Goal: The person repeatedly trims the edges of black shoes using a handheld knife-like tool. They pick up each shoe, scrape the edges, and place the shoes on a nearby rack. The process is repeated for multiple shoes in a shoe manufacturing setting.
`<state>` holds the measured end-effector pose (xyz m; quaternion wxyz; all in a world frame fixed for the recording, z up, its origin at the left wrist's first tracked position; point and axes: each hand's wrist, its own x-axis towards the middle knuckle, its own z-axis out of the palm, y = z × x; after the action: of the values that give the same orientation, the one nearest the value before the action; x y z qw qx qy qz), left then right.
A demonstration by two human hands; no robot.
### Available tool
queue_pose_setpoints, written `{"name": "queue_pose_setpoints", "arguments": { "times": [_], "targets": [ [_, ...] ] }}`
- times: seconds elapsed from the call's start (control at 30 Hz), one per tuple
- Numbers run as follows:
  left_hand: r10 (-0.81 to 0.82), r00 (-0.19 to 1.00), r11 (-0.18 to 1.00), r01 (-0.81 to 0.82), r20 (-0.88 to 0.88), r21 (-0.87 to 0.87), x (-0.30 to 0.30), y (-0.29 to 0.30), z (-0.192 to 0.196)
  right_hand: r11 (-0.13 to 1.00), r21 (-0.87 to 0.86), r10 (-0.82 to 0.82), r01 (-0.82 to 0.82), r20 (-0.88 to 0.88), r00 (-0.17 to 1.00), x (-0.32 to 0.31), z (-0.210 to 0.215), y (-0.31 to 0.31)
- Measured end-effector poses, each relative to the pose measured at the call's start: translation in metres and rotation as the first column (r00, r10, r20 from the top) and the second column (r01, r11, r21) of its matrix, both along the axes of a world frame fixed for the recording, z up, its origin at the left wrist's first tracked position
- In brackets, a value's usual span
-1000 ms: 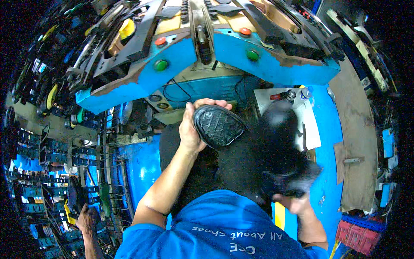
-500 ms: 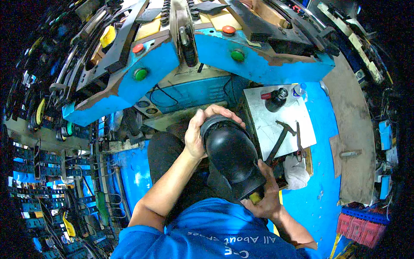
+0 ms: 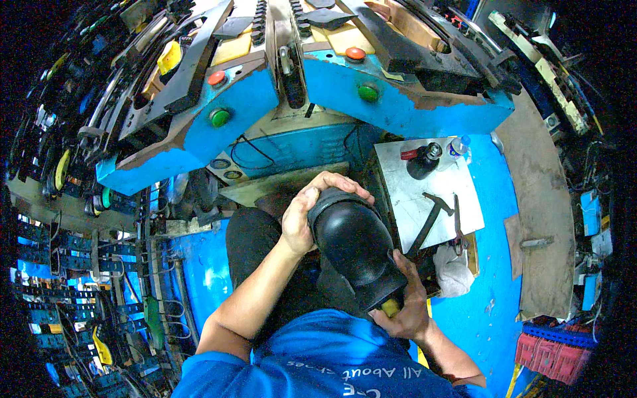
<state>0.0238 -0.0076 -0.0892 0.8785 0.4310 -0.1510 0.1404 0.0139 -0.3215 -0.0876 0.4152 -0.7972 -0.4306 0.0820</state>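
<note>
A smooth black shoe upper (image 3: pixel 347 240), with a rounded toe, lies tilted across my lap between both hands. My left hand (image 3: pixel 302 215) is wrapped round its far end, the fingers curled over the dark rim. Its near end rests in my right hand (image 3: pixel 406 310), with the thumb along the side. A yellow piece (image 3: pixel 390 306), which looks like part of a shoe last, shows at the opening beside my right fingers. The underside of the shoe is hidden from me.
Ahead stands a blue machine (image 3: pixel 232 123) with red and green buttons. To the right, a white-topped stand (image 3: pixel 411 192) carries a hammer (image 3: pixel 434 222), pincers (image 3: pixel 458 225), a dark bottle (image 3: pixel 424 162) and a clear bottle (image 3: pixel 458 146). A white cloth (image 3: pixel 454 270) hangs below; a red crate (image 3: pixel 554 355) sits farther right.
The shoe has shifted slightly toward me and to the left, with both hands still on it. The surrounding view has moved a little; nothing was let go.
</note>
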Motion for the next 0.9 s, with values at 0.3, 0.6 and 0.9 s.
{"name": "queue_pose_setpoints", "arguments": {
  "times": [0.3, 0.6, 0.9],
  "targets": [
    [-0.003, 1.000, 0.996, 0.001, 0.026, 0.087, 0.000, 0.003, 0.005, 0.999, 0.048, 0.028, -0.023, -0.100, 0.995, 0.007, 0.000, 0.009],
    [0.425, 0.893, 0.508, -0.097, -0.151, 0.856, -0.053, 0.029, 0.078, 0.999, -0.047, 0.014, -0.022, -0.167, 0.986, 0.015, 0.040, 0.027],
    [0.375, 0.827, 0.780, -0.036, -0.419, 0.625, -0.033, 0.033, 0.023, 0.948, -0.294, 0.068, -0.120, -0.183, 0.981, 0.056, 0.082, 0.038]
  ]
}}
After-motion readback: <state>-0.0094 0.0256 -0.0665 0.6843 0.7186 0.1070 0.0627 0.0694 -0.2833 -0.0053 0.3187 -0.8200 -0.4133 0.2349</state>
